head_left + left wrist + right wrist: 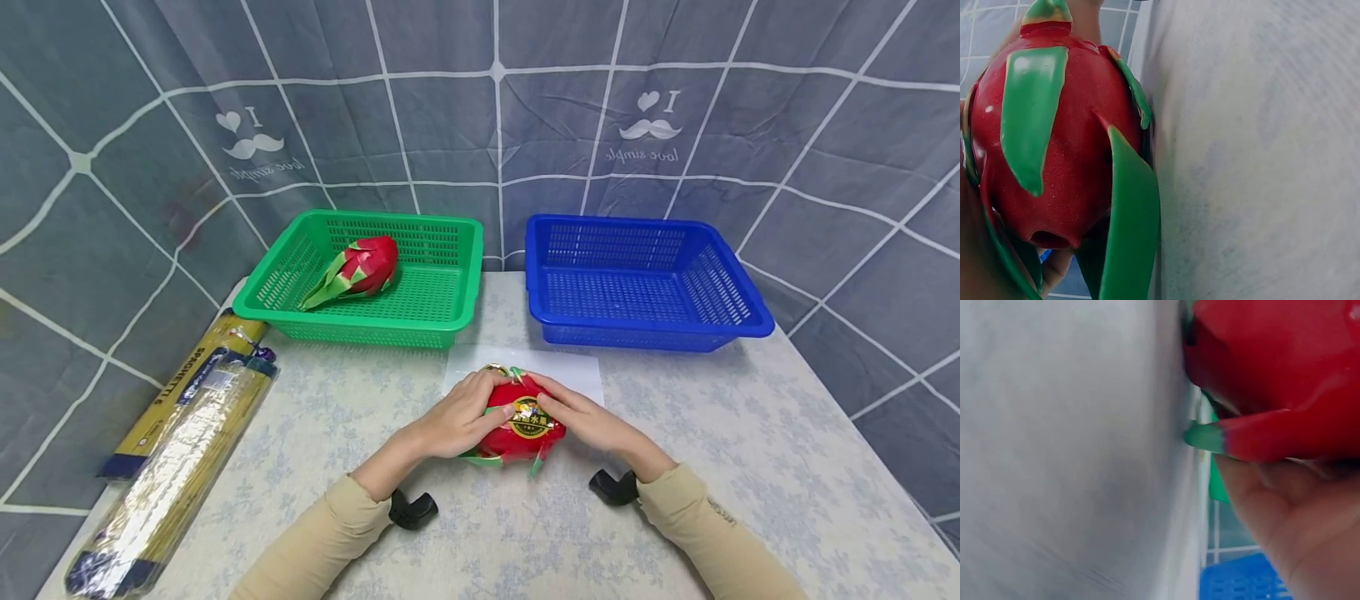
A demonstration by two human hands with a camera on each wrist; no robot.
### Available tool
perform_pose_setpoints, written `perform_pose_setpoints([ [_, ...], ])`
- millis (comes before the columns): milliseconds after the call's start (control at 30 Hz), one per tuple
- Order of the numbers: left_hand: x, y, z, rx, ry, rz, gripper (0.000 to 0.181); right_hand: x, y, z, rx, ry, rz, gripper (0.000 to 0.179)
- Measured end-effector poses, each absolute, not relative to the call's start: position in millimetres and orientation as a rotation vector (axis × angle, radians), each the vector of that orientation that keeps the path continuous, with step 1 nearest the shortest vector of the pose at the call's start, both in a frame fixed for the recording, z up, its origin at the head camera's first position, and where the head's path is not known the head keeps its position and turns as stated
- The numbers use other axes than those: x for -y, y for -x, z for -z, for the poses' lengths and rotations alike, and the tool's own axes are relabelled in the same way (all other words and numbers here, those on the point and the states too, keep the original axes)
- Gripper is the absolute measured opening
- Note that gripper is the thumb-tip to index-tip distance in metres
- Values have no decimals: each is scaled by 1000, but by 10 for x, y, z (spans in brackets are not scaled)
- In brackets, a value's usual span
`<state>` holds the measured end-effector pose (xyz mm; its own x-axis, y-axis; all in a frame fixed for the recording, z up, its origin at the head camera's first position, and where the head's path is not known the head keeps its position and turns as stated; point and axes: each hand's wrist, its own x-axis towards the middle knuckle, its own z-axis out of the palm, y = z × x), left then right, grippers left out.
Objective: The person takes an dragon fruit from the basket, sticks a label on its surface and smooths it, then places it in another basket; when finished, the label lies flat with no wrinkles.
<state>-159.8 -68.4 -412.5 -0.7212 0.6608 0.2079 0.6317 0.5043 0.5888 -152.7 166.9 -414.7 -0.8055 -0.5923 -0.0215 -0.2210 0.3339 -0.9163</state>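
Note:
Both hands hold a red dragon fruit (517,442) with green leaf tips, low over the table. My left hand (463,417) grips it from the left, its thumb on the front next to a round black-and-gold label (530,417). From the right side, my right hand (588,421) holds it with fingers over the top and side. In the left wrist view the dragon fruit (1054,150) shows long green leaves and a small dark hollow at one end. The right wrist view shows the fruit's red skin (1285,362) above the palm.
A green basket (360,327) at the back left holds another dragon fruit (367,265). The blue basket (645,327) stands at the back right. White paper (577,371) lies behind the hands. Spaghetti packs (176,467) lie along the left edge; a tiled-pattern curtain (555,125) surrounds the table.

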Motion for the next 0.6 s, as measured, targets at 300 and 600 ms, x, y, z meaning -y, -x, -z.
perform_pose_setpoints([
  [300, 674, 1560, 4074, -2650, -1095, -1018, 42, -1746, 1509, 4002, -2425, 691, 1266, 66],
  [600, 658, 1526, 4082, -2674, -955, -1070, 48, -1772, 1454, 3927, -2528, 782, 1084, 64],
])
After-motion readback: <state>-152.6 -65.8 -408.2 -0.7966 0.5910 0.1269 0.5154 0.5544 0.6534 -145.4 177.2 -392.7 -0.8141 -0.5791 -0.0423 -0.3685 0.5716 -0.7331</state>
